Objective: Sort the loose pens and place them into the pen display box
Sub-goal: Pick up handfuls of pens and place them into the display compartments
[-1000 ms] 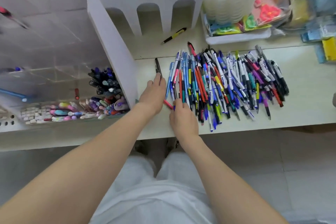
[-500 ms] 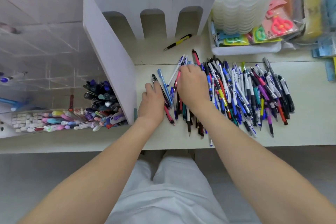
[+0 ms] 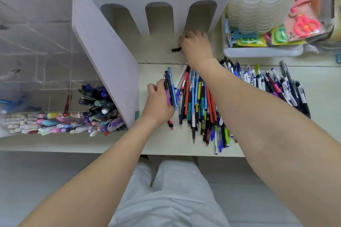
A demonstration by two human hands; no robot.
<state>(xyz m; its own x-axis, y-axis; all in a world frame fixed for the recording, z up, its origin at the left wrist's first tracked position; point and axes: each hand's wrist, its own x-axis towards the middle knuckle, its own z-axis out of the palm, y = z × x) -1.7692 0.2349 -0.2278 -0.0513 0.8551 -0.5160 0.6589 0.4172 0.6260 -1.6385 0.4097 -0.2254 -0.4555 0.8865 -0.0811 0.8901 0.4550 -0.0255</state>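
A wide heap of loose pens (image 3: 201, 108) in many colours lies across the pale table (image 3: 158, 145). My left hand (image 3: 158, 103) holds a small bundle of pens (image 3: 170, 88) at the heap's left edge: black, purple and blue ones. Farther back, my right hand (image 3: 196, 47) closes its fingers on a lone black-and-yellow pen (image 3: 176, 49) that lies just in front of the white cardboard stand; only the pen's black end shows. The clear pen display box (image 3: 46, 79) stands at the left, with pens and markers (image 3: 96, 103) in its compartments.
A white cardboard stand (image 3: 110, 57) with arched cut-outs rises between the display box and the heap. At the back right a white tray (image 3: 262, 52) holds packaged scissors and stacked translucent containers. The table's front edge runs just above my legs.
My right hand has left the heap and reached back to the lone black-and-yellow pen. My left hand now holds a few pens at the heap's left edge.
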